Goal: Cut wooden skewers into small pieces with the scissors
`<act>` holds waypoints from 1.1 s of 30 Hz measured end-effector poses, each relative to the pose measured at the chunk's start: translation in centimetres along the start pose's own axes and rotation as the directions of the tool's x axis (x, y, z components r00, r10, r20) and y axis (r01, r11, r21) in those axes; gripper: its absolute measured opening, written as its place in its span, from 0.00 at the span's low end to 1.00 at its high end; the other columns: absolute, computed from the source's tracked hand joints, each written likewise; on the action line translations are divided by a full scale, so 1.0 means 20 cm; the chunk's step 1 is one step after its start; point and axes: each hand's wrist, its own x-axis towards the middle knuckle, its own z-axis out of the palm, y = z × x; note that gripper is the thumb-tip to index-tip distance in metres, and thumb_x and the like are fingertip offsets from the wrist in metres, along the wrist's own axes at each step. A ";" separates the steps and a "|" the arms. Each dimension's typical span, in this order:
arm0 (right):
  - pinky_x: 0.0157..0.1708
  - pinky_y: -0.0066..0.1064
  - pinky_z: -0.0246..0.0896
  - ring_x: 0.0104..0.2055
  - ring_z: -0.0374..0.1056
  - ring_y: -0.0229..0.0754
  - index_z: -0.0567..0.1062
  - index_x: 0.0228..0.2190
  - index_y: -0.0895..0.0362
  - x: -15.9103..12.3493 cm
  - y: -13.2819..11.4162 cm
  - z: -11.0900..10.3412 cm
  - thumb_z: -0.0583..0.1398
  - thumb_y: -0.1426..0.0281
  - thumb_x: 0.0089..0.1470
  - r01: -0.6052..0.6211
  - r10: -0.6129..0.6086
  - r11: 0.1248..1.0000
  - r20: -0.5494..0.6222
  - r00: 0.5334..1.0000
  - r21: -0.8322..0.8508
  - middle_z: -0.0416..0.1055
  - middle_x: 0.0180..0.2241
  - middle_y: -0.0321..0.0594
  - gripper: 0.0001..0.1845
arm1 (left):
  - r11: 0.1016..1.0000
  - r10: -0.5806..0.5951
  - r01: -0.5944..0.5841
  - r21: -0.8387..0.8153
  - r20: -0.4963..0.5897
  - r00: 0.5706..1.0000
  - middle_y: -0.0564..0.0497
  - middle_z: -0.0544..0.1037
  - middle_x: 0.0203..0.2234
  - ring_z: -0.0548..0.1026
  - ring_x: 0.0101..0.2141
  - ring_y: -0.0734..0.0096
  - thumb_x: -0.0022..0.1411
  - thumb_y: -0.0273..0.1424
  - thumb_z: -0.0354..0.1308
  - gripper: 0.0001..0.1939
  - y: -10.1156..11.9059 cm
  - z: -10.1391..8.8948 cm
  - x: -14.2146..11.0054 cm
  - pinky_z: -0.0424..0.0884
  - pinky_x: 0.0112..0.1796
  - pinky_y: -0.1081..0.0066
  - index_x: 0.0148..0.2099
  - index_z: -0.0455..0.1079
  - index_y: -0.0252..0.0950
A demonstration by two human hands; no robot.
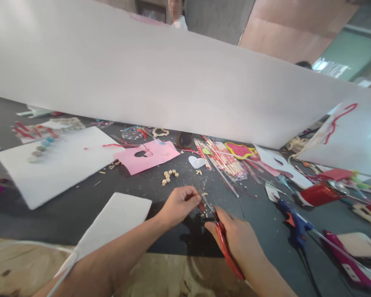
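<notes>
My right hand (239, 231) grips red-handled scissors (223, 243), their blades pointing away and to the left. Close against the blades, my left hand (181, 204) is closed in a pinch; what lies between its fingertips is too small to make out. Small pale cut bits (205, 213) lie on the dark table under the blades. Just beyond my left hand sits a cluster of small beige pieces (170, 176). A white paper heart (197, 162) and a bundle of red-tipped sticks (224, 159) are further back.
A white foam board (58, 165) and pink cut paper (148, 156) lie to the left, with a smaller white sheet (117, 214) by my left forearm. On the right are a blue glue gun (297, 225), a red can (323, 193) and a magenta tool (349, 260). A tall white panel (173, 78) stands behind.
</notes>
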 end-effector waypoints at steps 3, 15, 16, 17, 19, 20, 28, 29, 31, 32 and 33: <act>0.22 0.27 0.57 0.27 0.73 0.43 0.68 0.45 0.55 0.00 -0.01 -0.01 0.56 0.62 0.53 -0.057 0.057 0.998 0.023 0.998 0.007 0.76 0.31 0.39 0.18 | 0.998 -0.039 0.040 0.051 -0.008 0.999 0.50 0.76 0.25 0.64 0.19 0.80 0.57 0.36 0.54 0.12 -0.01 0.01 0.00 0.58 0.21 0.78 0.30 0.67 0.31; 0.30 0.31 0.60 0.35 0.69 0.45 0.64 0.50 0.54 -0.03 -0.03 -0.04 0.58 0.58 0.49 -0.049 0.052 0.992 -0.022 0.998 0.114 0.72 0.35 0.42 0.27 | 0.993 0.037 -0.038 0.108 0.004 0.999 0.49 0.76 0.24 0.70 0.25 0.74 0.59 0.35 0.52 0.12 -0.01 -0.02 -0.01 0.62 0.26 0.76 0.30 0.69 0.32; 0.30 0.31 0.60 0.35 0.69 0.45 0.64 0.49 0.54 -0.03 -0.03 -0.04 0.58 0.59 0.49 -0.040 0.044 0.994 -0.034 0.998 0.104 0.72 0.35 0.42 0.26 | 0.996 0.020 -0.021 0.084 0.013 1.000 0.49 0.76 0.23 0.68 0.23 0.75 0.59 0.36 0.52 0.13 -0.01 -0.02 -0.01 0.60 0.24 0.76 0.30 0.69 0.32; 0.30 0.31 0.60 0.35 0.69 0.45 0.64 0.49 0.54 -0.02 -0.02 -0.04 0.58 0.59 0.49 -0.033 0.037 0.995 -0.042 0.998 0.091 0.72 0.35 0.43 0.26 | 0.998 0.006 -0.008 0.059 0.023 1.000 0.50 0.76 0.23 0.67 0.21 0.77 0.59 0.36 0.52 0.13 -0.01 -0.02 -0.01 0.58 0.22 0.77 0.29 0.69 0.32; 0.29 0.30 0.60 0.34 0.69 0.44 0.64 0.49 0.54 -0.02 -0.02 -0.03 0.56 0.61 0.51 -0.017 0.020 0.998 -0.053 0.998 0.065 0.71 0.35 0.43 0.23 | 1.000 -0.013 0.013 0.007 0.044 0.999 0.50 0.76 0.22 0.65 0.19 0.79 0.59 0.36 0.52 0.13 -0.01 -0.02 -0.01 0.56 0.21 0.78 0.28 0.68 0.32; 0.28 0.30 0.60 0.33 0.69 0.44 0.64 0.48 0.55 -0.02 -0.02 -0.03 0.55 0.61 0.52 -0.007 0.010 0.999 -0.059 0.998 0.052 0.72 0.35 0.43 0.22 | 1.000 -0.020 0.021 -0.015 0.054 0.998 0.50 0.76 0.22 0.64 0.19 0.80 0.58 0.36 0.53 0.12 0.00 -0.02 -0.01 0.55 0.20 0.78 0.28 0.67 0.32; 0.22 0.29 0.59 0.26 0.71 0.43 0.67 0.45 0.59 -0.01 -0.01 0.02 0.49 0.60 0.57 0.053 -0.057 0.998 -0.141 0.988 -0.029 0.74 0.31 0.44 0.20 | 0.997 -0.043 0.046 -0.060 0.059 0.997 0.51 0.75 0.21 0.67 0.20 0.78 0.58 0.37 0.54 0.12 0.02 -0.01 -0.01 0.56 0.21 0.78 0.29 0.66 0.32; 0.21 0.29 0.59 0.26 0.71 0.42 0.67 0.45 0.59 -0.01 -0.01 0.02 0.49 0.60 0.58 0.052 -0.056 0.998 -0.147 0.987 -0.037 0.74 0.30 0.44 0.20 | 0.997 -0.043 0.046 -0.060 0.055 0.998 0.51 0.75 0.21 0.67 0.20 0.78 0.58 0.36 0.54 0.12 0.02 -0.01 -0.01 0.57 0.21 0.78 0.29 0.66 0.33; 0.21 0.28 0.58 0.25 0.72 0.42 0.68 0.44 0.57 0.00 0.00 0.03 0.50 0.60 0.58 0.042 -0.047 0.998 -0.139 0.989 -0.043 0.75 0.29 0.42 0.19 | 0.997 -0.042 0.045 -0.055 0.046 0.998 0.52 0.75 0.21 0.68 0.21 0.77 0.57 0.36 0.54 0.11 0.01 -0.01 -0.01 0.59 0.22 0.77 0.29 0.66 0.33; 0.20 0.28 0.57 0.24 0.72 0.41 0.68 0.44 0.57 0.00 0.00 0.03 0.50 0.60 0.57 0.034 -0.039 0.999 -0.124 0.992 -0.038 0.75 0.28 0.41 0.18 | 0.998 -0.037 0.039 -0.050 0.038 0.999 0.52 0.75 0.21 0.69 0.22 0.77 0.57 0.36 0.54 0.11 0.01 0.00 0.00 0.60 0.23 0.77 0.28 0.66 0.33; 0.20 0.27 0.57 0.24 0.72 0.41 0.68 0.43 0.56 0.00 0.00 0.03 0.51 0.60 0.57 0.027 -0.030 0.999 -0.103 0.994 -0.030 0.75 0.28 0.40 0.17 | 0.999 -0.027 0.028 -0.044 0.029 0.999 0.52 0.75 0.21 0.70 0.22 0.76 0.57 0.36 0.54 0.11 0.01 0.00 0.00 0.61 0.25 0.77 0.28 0.66 0.32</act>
